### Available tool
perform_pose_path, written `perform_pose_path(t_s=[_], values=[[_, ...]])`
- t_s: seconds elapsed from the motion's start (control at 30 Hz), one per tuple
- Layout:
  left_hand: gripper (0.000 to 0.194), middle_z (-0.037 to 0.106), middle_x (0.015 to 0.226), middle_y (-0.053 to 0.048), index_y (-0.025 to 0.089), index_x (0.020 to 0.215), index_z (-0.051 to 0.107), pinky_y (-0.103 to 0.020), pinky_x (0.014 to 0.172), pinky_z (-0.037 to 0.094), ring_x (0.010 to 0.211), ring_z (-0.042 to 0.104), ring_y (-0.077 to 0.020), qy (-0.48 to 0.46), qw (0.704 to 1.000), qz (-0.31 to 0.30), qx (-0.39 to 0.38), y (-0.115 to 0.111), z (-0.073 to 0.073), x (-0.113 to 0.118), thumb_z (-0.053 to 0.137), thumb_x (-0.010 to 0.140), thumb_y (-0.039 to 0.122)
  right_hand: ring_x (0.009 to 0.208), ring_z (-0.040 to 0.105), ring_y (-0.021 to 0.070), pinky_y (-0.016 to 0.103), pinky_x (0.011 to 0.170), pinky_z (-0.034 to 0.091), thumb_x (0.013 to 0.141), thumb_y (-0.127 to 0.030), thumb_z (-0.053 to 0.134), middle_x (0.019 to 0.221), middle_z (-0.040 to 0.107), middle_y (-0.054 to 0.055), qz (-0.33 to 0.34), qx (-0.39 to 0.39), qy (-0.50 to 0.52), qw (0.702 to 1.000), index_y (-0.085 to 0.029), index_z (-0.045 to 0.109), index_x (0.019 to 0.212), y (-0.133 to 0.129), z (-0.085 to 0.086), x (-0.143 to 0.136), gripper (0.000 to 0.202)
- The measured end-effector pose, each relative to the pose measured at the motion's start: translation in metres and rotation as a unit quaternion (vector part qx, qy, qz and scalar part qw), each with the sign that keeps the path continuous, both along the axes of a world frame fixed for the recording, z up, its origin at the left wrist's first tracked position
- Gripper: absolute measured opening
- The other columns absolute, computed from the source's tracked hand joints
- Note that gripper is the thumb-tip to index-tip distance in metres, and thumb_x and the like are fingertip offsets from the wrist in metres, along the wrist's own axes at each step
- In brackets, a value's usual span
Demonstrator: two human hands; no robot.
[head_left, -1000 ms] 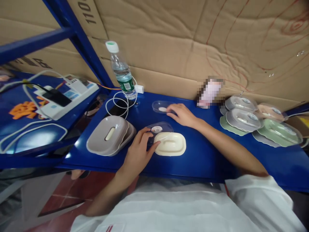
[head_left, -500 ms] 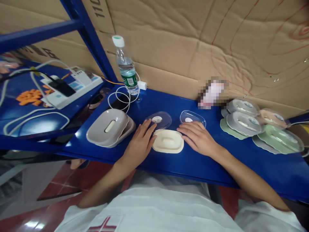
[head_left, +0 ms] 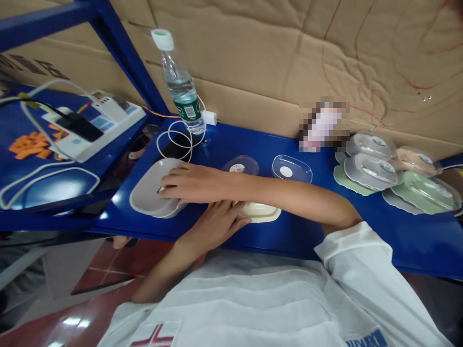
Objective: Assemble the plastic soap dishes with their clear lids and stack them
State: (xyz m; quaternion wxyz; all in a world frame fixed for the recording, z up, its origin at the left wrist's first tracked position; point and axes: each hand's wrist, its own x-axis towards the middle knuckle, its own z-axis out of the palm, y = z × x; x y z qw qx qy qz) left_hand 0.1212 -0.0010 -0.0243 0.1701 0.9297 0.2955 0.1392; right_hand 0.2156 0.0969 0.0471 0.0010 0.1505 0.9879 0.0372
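Observation:
My right hand reaches across to the left, its fingers apart over a grey oval dish. Its fingertips are at the small cream piece in that dish, mostly covered, and the thumb is hidden. Below my right forearm, my left hand lies open, with spread fingers at the left side of a cream oval dish. The forearm hides part of this cream dish. Behind it lie two clear oval lids with round white stickers, a left one partly covered by the forearm and a right one.
A water bottle stands at the back left by a coiled white cable. At the right sit several lidded dishes, grey, green and peach. A blurred-out item leans at the cardboard wall. A power strip lies left.
My right hand has moved from the cream dish's right side across to the grey dish at the left. My left hand stays by the cream dish, slightly lower. The view has shifted a little.

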Motion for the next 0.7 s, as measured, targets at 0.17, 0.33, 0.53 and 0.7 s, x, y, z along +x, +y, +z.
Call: perform_pose_path(t_s=[0.17,0.33,0.53,0.7], values=[[0.062,0.043,0.17,-0.022,0.021,0.167,0.042,-0.07,0.129,0.032,0.159,0.04,-0.0427,-0.014,1.0,-0.004,0.027,-0.001,-0.003,-0.001,0.049,0.113,0.05,0.13,0.061,0.0212,0.037,0.11,0.04,0.113,-0.03,0.059,0.135,0.07,0.006,-0.015,0.017,0.016,1.0,-0.019,0.066,0.137,-0.01,0.004,0.027,0.027],[0.059,0.038,0.172,-0.024,0.023,0.164,0.047,-0.074,0.129,0.026,0.163,0.033,-0.0441,-0.014,0.996,-0.01,0.082,0.001,-0.004,0.001,0.054,0.112,0.048,0.131,0.06,0.0247,0.041,0.107,0.041,0.113,-0.023,0.054,0.14,0.07,0.008,-0.096,0.047,0.077,0.991,-0.019,0.066,0.138,-0.01,0.007,0.082,0.028],[0.055,0.024,0.179,-0.025,0.02,0.161,0.049,-0.073,0.13,0.027,0.167,0.025,-0.0436,-0.012,0.994,-0.021,0.107,0.002,-0.001,0.002,0.054,0.112,0.044,0.122,0.066,0.0328,0.047,0.106,0.038,0.111,-0.026,0.054,0.129,0.075,0.019,-0.274,0.041,0.108,0.955,-0.011,0.067,0.127,0.0,0.003,0.154,0.025],[0.055,0.025,0.18,-0.022,0.023,0.161,0.051,-0.071,0.131,0.026,0.168,0.024,-0.0411,-0.01,0.996,-0.015,0.089,0.002,0.0,0.002,0.058,0.11,0.043,0.11,0.069,0.0329,0.043,0.097,0.04,0.112,-0.032,0.048,0.12,0.076,0.019,-0.361,-0.018,0.107,0.926,-0.013,0.06,0.126,0.011,-0.008,0.184,0.026]])
